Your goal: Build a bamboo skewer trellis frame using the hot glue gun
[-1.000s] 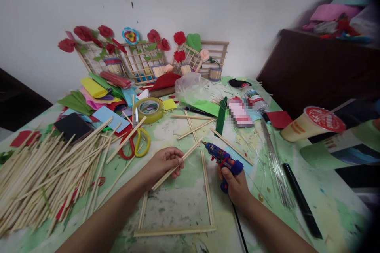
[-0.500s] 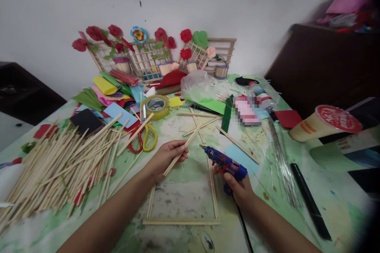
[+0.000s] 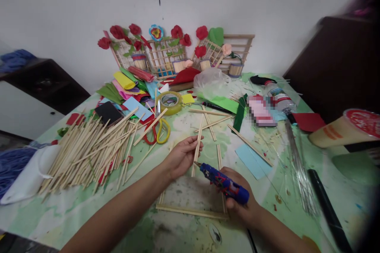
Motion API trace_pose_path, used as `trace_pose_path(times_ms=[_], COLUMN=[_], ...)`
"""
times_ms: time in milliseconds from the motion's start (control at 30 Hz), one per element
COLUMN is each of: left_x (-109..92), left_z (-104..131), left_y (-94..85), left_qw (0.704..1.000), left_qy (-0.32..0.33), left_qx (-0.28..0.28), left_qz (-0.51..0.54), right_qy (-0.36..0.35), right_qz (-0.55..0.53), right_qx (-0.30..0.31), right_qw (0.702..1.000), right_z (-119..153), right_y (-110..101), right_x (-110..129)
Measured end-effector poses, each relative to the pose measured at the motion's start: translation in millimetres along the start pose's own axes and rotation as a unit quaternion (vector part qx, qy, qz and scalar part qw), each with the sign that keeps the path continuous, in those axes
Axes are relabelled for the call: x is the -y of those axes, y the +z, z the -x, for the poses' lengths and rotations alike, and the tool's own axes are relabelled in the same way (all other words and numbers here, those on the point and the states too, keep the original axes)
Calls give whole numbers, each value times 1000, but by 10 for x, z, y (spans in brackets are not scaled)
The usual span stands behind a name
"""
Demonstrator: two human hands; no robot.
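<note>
My left hand (image 3: 184, 156) pinches a pale wooden stick (image 3: 198, 142), which appears doubled along its length and stands tilted above the table. My right hand (image 3: 242, 189) is wrapped round a blue glue gun (image 3: 225, 185), its nozzle at the lower part of the stick; whether it touches I cannot tell. Beneath both hands lies a frame of paired sticks (image 3: 190, 211) with a bottom bar and two sides. Several loose sticks (image 3: 212, 124) cross one another just beyond my left hand.
A big heap of sticks (image 3: 86, 150) covers the left side. Scissors (image 3: 162, 130) and a tape roll (image 3: 169, 102) lie behind it. Flower-decorated lattices (image 3: 166, 53) lean on the wall. At right are wires (image 3: 298, 174), a black rod (image 3: 329, 209) and a drink cup (image 3: 335, 130).
My left hand has turned the stick more upright. The glue gun's nozzle has come down from beside the stick to its lower part. The whole view has shifted.
</note>
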State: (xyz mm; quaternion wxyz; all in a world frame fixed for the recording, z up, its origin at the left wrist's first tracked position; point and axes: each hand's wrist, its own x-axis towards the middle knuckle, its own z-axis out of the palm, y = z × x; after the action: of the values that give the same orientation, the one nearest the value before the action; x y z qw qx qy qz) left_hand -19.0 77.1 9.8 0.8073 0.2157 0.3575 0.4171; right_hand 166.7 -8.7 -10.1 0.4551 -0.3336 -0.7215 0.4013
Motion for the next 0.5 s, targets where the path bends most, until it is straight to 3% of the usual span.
trace_pose_path(times_ms=[133,500], left_x=[-22,-107], left_z=[6,-47], left_y=[17,-49], left_qw=[1000,998], left_qy=[16,51], left_qx=[-14,-39], left_qz=[-3,-15], right_qy=[-3,-11], right_qz=[40,41], right_qx=[41,47], right_qw=[998,998], right_z=[23,-8], right_y=[27,16], right_x=[-10,6])
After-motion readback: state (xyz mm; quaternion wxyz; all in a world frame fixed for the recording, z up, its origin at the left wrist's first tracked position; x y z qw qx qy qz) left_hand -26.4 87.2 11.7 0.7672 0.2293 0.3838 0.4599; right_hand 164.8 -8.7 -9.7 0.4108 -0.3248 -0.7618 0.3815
